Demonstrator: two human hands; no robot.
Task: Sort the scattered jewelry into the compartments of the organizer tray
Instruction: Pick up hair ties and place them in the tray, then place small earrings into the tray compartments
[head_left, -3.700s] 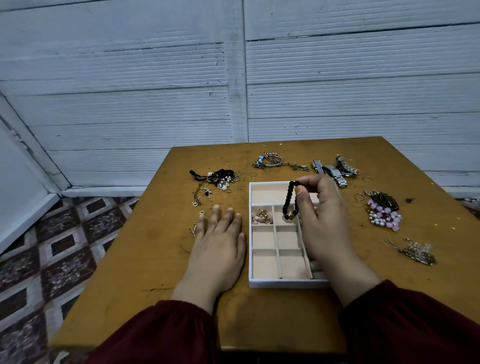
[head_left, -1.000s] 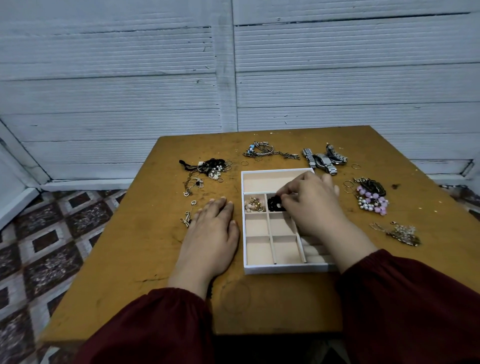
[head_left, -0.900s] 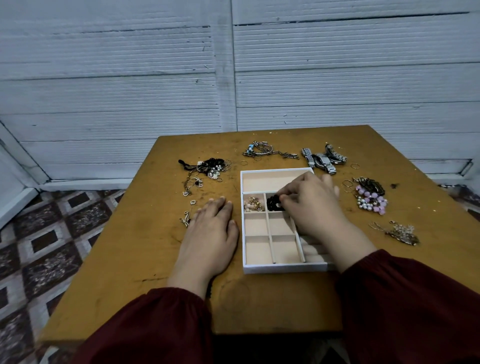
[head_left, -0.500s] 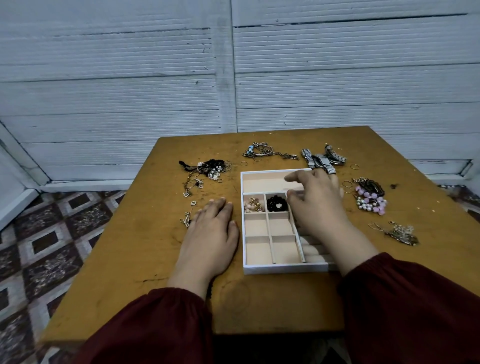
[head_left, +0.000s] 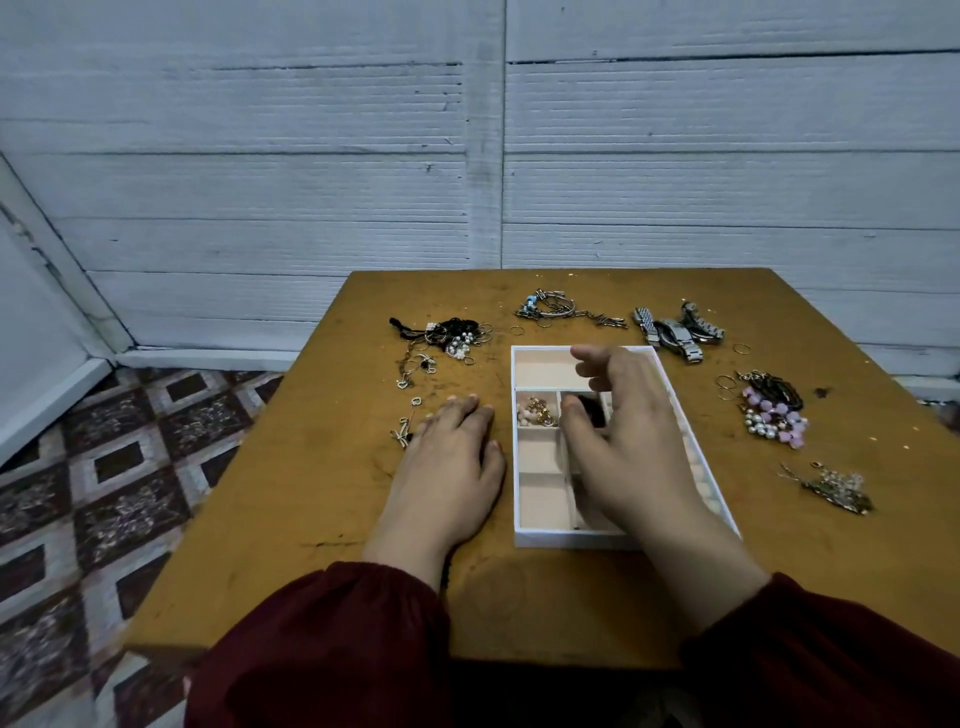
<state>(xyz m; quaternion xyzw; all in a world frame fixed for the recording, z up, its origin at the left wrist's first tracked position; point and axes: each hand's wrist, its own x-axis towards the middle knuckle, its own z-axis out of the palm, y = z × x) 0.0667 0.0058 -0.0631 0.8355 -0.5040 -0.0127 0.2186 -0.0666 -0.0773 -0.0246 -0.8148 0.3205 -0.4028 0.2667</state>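
Right hand (head_left: 628, 431) hovers over the white organizer tray with pale beige lining (head_left: 566, 539), fingers spread and loose, nothing in its grasp. By the thumb sits the black beaded bracelet (head_left: 589, 408), coiled into a tight dark knot in the middle cell of the tray's second row and partly hidden by the hand. In the cell to its left is a small cluster of gold and pearl earrings (head_left: 537, 413). The long far compartment and the near-left cells show bare lining.

Left hand (head_left: 447, 467) lies flat on the worn yellow-brown wooden table (head_left: 311, 493) just beside the tray's left wall, fingers straight. It looks like a brace, there so the light tray cannot slide.

Plenty left to sort: silver metal-link watches (head_left: 675, 332) beyond the tray's far right corner, silver bangles (head_left: 550, 306) beyond its far edge, a tangle of black cords and pearls (head_left: 452, 335) off the far left corner, pink and pearl beads (head_left: 774, 421) well to the right. My read: the empty right hand is free for the next piece.
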